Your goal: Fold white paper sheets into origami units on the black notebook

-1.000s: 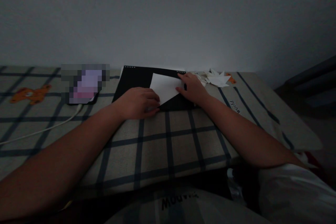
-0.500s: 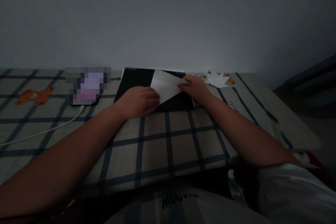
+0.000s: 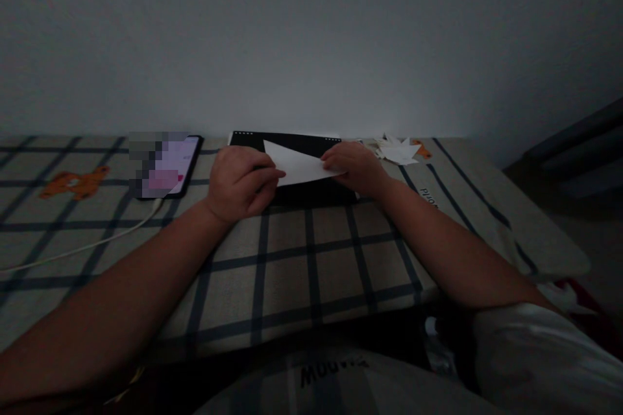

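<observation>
Over the black notebook (image 3: 296,191) a folded white paper triangle (image 3: 298,167) is pinched by the left hand (image 3: 241,181) and right hand (image 3: 355,167) at opposite ends; light, limp, easily creased, probably best gripped along the edges.

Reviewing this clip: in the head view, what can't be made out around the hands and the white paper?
- White paper: its left corner is hidden under the left hand, its right end under the right hand; any creases are lost in the dim light.
- Black pad: mostly covered by paper and hands.
- Phone: its screen is pixelated.
- Paper pieces by the wall: too small to tell their shapes.
- Cable: runs off the left edge.
</observation>
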### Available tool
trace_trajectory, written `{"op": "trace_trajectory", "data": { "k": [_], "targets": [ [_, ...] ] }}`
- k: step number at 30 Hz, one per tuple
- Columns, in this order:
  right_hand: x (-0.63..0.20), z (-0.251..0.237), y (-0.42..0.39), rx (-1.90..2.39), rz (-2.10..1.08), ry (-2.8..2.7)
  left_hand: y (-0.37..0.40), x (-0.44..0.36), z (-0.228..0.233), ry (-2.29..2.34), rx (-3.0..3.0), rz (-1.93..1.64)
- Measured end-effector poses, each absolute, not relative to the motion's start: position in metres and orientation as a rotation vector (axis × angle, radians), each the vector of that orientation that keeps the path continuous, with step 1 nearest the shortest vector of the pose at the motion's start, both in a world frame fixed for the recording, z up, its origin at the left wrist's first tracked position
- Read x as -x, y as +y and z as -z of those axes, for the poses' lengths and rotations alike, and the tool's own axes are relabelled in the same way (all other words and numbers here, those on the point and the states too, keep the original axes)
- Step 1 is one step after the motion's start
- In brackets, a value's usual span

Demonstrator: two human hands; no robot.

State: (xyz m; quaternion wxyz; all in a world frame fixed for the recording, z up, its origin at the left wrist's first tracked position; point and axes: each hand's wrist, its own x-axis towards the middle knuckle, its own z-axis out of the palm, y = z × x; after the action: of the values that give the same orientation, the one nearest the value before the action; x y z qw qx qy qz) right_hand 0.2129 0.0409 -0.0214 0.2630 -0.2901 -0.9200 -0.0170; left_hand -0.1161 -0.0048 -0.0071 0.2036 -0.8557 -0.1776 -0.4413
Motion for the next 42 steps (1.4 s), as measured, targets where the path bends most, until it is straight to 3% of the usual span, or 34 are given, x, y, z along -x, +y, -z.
{"op": "trace_trajectory", "data": {
  "k": [10, 17, 29, 35, 42],
  "targets": [
    [-0.206, 0.024, 0.03, 0.63, -0.291, -2.619, 0.01, 0.111, 0.012, -0.891, 3.013, 0.419],
    [-0.206, 0.025, 0.033, 0.629, -0.393, -2.505, 0.012, 0.119, 0.015, -0.925, 3.134, 0.602],
    [-0.192, 0.023, 0.033, 1.225, -0.44, -2.3, 0.017, 0.112, 0.02, -1.415, 3.006, 0.85],
    [-0.189, 0.027, 0.038, 1.285, -0.473, -2.313, 0.018, 0.111, 0.02, -1.028, 2.944, 0.788],
    [-0.187, 0.026, 0.038, 1.313, -0.466, -2.306, -0.005, 0.091, 0.012, -0.801, 2.944, 0.415]
  ]
}}
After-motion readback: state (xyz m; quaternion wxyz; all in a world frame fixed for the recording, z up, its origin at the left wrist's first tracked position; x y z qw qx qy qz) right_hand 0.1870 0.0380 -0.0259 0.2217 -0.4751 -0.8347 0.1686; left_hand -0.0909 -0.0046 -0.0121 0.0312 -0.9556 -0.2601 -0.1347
